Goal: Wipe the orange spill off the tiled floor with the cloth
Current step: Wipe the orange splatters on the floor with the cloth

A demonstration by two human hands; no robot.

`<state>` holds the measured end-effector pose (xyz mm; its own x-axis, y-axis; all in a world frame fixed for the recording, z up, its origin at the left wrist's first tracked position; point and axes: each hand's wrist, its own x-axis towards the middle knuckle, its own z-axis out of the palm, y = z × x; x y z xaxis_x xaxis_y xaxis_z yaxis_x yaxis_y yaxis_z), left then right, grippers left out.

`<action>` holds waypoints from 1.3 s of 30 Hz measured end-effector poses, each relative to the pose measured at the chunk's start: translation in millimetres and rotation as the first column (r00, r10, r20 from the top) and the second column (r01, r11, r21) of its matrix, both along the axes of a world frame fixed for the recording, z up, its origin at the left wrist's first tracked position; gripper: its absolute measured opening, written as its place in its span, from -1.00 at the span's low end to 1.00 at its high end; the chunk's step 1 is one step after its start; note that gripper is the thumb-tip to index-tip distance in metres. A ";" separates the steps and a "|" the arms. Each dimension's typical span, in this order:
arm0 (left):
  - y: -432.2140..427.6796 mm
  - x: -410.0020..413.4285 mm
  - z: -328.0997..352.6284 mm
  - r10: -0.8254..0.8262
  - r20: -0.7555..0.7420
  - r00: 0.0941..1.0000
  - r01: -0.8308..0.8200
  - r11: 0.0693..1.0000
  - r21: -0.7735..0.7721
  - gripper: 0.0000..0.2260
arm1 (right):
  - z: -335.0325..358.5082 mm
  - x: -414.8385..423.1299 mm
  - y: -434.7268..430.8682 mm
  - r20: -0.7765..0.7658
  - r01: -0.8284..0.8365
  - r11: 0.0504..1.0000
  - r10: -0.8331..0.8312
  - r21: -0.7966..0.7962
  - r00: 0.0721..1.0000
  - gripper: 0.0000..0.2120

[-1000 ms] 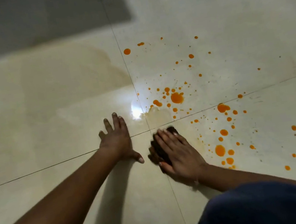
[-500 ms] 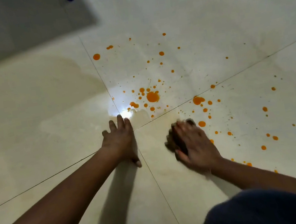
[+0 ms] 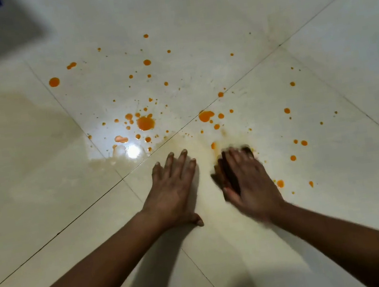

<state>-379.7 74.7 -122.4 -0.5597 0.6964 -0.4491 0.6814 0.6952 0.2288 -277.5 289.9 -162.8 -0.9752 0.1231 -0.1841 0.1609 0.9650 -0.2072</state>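
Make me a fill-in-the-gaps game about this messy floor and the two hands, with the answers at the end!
1. The drops of the spill are ____ in colour.
2. The right hand presses a dark ____ onto the tiled floor.
3. The left hand lies flat on the floor and holds ____.

Missing words: orange; cloth; nothing.
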 end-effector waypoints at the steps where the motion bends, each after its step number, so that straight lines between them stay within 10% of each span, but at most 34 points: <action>1: 7.7 3.7 0.5 -0.018 0.026 1.000 0.018 1.000 0.012 0.25 | 3.8 34.8 1.0 0.028 -0.049 0.999 0.049 -0.019 0.998 -0.23; 13: 64.6 35.1 2.5 -0.195 0.023 0.980 0.195 0.981 0.025 0.19 | 4.0 94.6 59.2 -0.013 0.232 0.973 -0.232 -0.011 0.973 -0.24; 17: 65.3 38.9 -3.3 -0.168 0.055 0.984 0.170 0.985 -0.035 0.18 | -2.5 24.7 104.4 -0.057 0.600 0.800 -0.599 0.011 0.799 -0.23; 23: 50.7 37.0 0.6 -0.146 0.036 0.989 0.145 0.989 0.017 0.14 | 9.7 119.4 98.6 0.043 0.359 0.932 -0.361 0.056 0.931 -0.24; 28: 44.6 23.0 -3.4 -0.058 0.058 0.997 0.059 0.998 -0.004 0.16 | 1.9 -15.2 127.8 -0.065 0.531 0.846 -0.528 0.040 0.847 -0.22; 34: 48.3 21.6 -4.6 -0.036 0.117 0.992 0.037 0.999 -0.009 0.16 | 12.9 58.8 106.7 0.025 0.177 0.984 -0.177 0.006 0.984 -0.23; 39: 48.9 20.1 -9.4 -0.005 0.146 0.989 0.003 1.000 0.012 0.17 | 3.1 -64.7 112.2 -0.065 0.422 0.906 -0.420 0.038 0.905 -0.23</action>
